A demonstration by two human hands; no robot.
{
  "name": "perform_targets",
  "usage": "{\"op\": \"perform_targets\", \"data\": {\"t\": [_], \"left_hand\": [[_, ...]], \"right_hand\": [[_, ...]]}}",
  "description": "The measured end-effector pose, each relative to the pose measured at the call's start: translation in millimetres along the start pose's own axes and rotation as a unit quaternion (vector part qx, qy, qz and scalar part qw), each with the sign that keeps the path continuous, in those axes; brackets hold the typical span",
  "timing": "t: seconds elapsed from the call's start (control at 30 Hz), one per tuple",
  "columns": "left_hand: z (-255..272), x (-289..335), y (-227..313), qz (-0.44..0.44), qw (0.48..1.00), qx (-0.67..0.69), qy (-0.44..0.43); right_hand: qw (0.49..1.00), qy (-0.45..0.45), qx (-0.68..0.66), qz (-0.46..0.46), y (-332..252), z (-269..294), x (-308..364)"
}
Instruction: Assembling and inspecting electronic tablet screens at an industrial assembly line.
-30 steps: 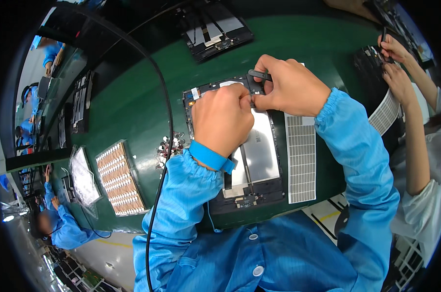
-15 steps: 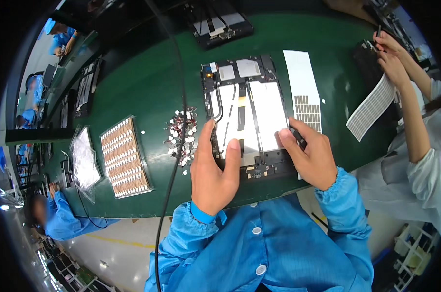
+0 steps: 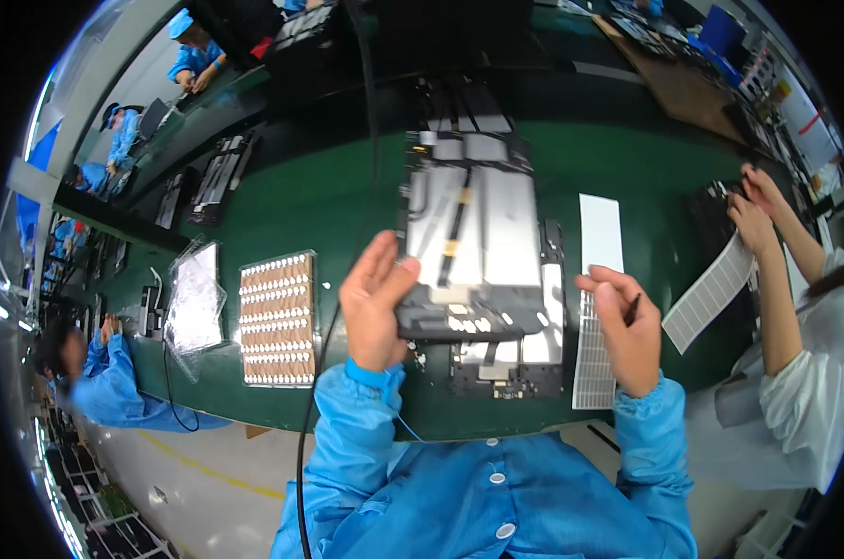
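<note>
My left hand grips the near left edge of an opened tablet body, silver inside with black ends, held up off the table and slightly blurred. Partly hidden under it, a second opened tablet body lies on the green table. My right hand is closed around a thin dark pen-like tool whose exact kind is unclear. This hand hovers by a white sticker sheet with rows of small labels on its near part.
Left stand a tray of small white-tipped parts and clear plastic sheets. A black cable hangs beside my left arm. At right, a co-worker's hands work near another label sheet. More tablet bodies lie at the back left.
One tablet body is now raised in my left hand, while another shows beneath it on the table. My right hand has come away from the tablet's right edge. The view has shifted.
</note>
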State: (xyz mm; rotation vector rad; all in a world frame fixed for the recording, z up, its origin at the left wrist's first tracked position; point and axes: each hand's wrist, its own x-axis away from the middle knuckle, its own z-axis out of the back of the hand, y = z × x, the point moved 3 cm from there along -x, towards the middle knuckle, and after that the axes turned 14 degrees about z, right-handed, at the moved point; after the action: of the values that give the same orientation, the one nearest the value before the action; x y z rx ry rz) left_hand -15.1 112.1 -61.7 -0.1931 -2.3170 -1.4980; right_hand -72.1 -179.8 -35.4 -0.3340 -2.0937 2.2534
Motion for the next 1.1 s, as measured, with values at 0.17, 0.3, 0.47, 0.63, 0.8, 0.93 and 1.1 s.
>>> {"op": "perform_targets", "data": {"t": [0.17, 0.3, 0.47, 0.63, 0.8, 0.93, 1.1], "left_hand": [[70.8, -105.5, 47.1, -0.131, 0.983, 0.033, 0.124], [131.3, -202.2, 81.6, -0.131, 0.974, 0.008, 0.187], [175.4, -281.7, 121.7, -0.083, 0.956, -0.173, 0.22], [152.4, -262.2, 125.8, -0.149, 0.746, -0.512, 0.4], [49.1, -120.5, 73.5, -0.257, 0.73, -0.61, 0.168], [43.3, 6.8, 10.4, -0.359, 0.647, -0.66, 0.13], [-22.8, 100.7, -29.6, -0.287, 0.738, -0.584, -0.179]], "right_hand": [[0.999, 0.032, 0.022, 0.034, 24.9, 50.4, -17.9], [0.998, 0.062, 0.028, -0.014, 29.7, 65.9, -21.9], [0.996, 0.046, 0.08, 0.008, 33.0, 77.6, -17.4], [0.994, -0.004, 0.111, 0.002, 33.6, 57.7, -18.2], [0.991, 0.013, 0.131, 0.023, 30.2, 60.6, -1.0], [0.979, 0.064, 0.188, 0.05, 40.2, 100.3, 5.7], [0.993, 0.096, 0.054, -0.031, 31.6, 94.3, -9.7]]}}
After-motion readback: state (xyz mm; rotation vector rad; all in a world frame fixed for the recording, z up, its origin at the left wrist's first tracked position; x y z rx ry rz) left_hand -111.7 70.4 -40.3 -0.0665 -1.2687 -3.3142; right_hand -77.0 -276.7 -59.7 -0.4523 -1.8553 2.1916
